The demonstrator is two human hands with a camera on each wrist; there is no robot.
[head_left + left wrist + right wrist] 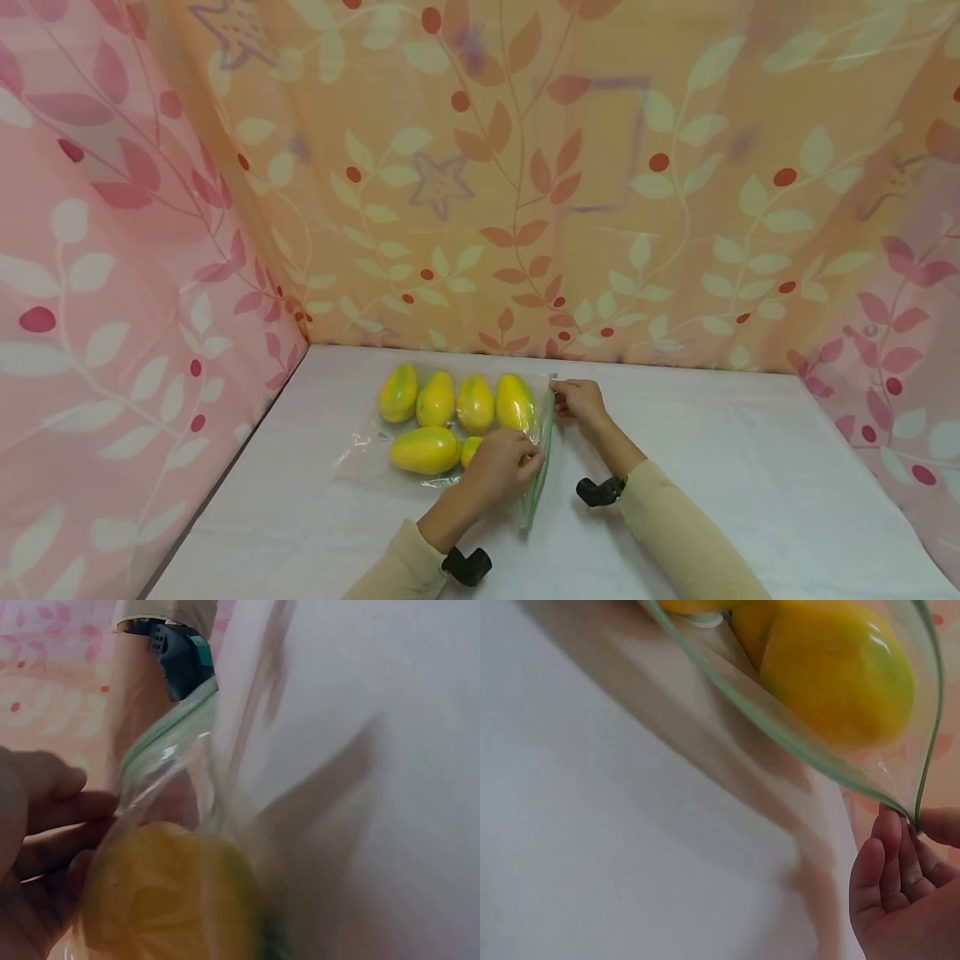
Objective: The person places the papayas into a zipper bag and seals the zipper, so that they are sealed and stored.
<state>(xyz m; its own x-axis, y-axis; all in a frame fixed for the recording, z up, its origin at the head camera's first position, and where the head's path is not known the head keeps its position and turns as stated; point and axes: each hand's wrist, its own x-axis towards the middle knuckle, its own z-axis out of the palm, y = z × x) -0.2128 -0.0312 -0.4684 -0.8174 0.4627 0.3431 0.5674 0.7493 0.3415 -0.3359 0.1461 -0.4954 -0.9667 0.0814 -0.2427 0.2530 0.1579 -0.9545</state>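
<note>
A clear zip bag with a green zip strip lies flat, its mouth to the right. Inside are several glossy yellow fruits tinged green, oval like mangoes. My right hand pinches the far corner of the mouth between thumb and fingers, where both green edges meet in the right wrist view. My left hand reaches over the near fruits, fingertips on the upper lip of the mouth. The two lips stand apart between my hands. One fruit is partly hidden beneath the left hand.
A white-covered table carries the bag. Patterned curtains stand behind it and at the left side. Black wrist devices sit on the left wrist and the right wrist.
</note>
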